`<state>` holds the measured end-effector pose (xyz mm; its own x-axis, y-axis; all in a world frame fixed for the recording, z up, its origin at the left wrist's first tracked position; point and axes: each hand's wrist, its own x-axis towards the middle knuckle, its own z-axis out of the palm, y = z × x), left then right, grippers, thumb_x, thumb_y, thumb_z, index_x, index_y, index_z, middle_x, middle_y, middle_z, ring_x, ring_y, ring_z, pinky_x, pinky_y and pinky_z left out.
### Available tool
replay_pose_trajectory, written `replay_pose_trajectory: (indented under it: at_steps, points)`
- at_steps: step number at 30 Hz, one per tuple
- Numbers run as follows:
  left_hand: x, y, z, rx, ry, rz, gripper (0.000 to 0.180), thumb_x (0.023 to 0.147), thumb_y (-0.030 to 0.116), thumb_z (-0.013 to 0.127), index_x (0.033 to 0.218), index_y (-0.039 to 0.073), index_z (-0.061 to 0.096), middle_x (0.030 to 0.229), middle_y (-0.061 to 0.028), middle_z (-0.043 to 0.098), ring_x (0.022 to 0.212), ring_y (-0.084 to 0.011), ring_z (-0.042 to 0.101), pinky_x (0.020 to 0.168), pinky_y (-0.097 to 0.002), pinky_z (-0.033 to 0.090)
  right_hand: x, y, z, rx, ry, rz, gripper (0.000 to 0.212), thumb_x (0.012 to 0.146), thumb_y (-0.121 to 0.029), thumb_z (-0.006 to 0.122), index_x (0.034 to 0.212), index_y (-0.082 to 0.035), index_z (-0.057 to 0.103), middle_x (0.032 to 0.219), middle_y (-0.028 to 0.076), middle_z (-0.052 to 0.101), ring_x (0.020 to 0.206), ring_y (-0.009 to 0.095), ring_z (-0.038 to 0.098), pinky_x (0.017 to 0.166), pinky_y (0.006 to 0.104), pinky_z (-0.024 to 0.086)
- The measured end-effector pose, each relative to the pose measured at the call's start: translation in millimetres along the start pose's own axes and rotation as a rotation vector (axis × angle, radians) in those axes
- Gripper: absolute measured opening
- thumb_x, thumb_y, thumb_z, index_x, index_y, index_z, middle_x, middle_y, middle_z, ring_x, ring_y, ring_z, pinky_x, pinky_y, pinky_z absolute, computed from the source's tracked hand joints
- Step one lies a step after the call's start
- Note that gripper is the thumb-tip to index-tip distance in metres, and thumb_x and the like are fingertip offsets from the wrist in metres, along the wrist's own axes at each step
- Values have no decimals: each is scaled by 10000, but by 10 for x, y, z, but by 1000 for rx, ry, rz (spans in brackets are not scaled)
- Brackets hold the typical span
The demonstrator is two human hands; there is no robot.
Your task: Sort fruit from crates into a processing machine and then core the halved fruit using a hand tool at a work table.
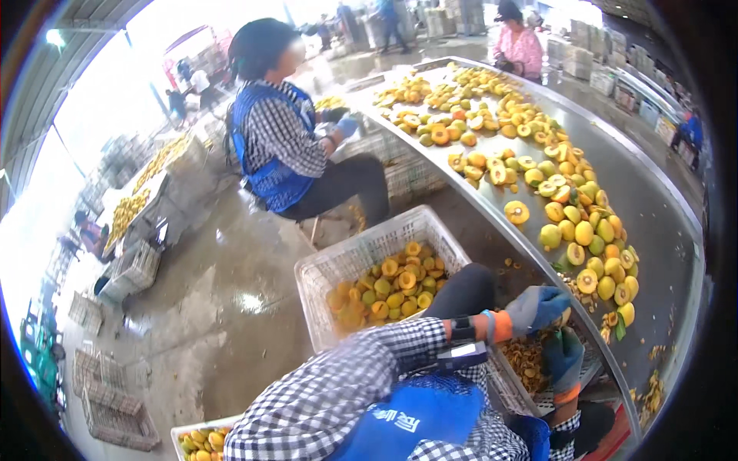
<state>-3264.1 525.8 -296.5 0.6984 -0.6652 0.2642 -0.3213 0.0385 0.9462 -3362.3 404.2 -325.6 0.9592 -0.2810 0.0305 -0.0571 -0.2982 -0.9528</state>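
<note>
My left hand (536,310), in a grey-blue glove with an orange cuff, is closed at the near edge of the metal table (653,169). A bit of yellow stone fruit (566,316) shows at its fingertips. Just below it my right hand (563,358), gloved alike, has its fingers curled up toward the left; what they hold is hidden. Under both hands a crate (516,392) holds brownish-orange scraps (524,364). Many yellow-green stone fruits (584,232), resembling peaches, lie on the table, several halved with hollow or brown centres.
At my left, a white plastic crate (309,286) holds halved fruit; another crate (178,438) of fruit stands at lower left. A co-worker (280,138) in a blue apron sits beyond it; another person (520,50) in pink sits across the table. Wet concrete floor (207,307) lies to the left.
</note>
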Motion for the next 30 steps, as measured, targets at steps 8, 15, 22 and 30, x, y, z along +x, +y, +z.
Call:
replay_pose_trajectory:
  at_steps: [8,15,22,30]
  points:
    - [-220,179,-146,-18,-233,-368,358,780,325,511,940,7,553,754,-27,553,681,-95,495,621,-236,418,-306,-28,35,-140,-135,-255,208,729,-138,546,900,-20,554,841,90,587,751,168,562,640,285,456]
    - [-10,-41,72,176,-514,-191,299,775,259,506,906,-6,552,781,-95,571,674,-161,535,632,-264,427,-397,-62,-253,-545,-50,-366,221,673,-213,625,808,-43,586,671,127,569,575,237,556,527,296,426]
    - [286,-206,575,18,-574,7,253,759,221,510,767,-29,549,721,-157,541,643,-237,518,611,-323,411,-496,110,-535,-617,137,-324,198,619,-175,638,775,-64,586,653,127,562,590,293,550,513,343,433]
    - [534,-110,550,-99,-694,-108,284,744,237,555,896,-2,563,781,-120,584,683,-125,518,614,-296,418,-516,203,-448,-794,304,-246,190,670,-167,603,806,-35,577,663,113,580,566,264,562,498,326,431]
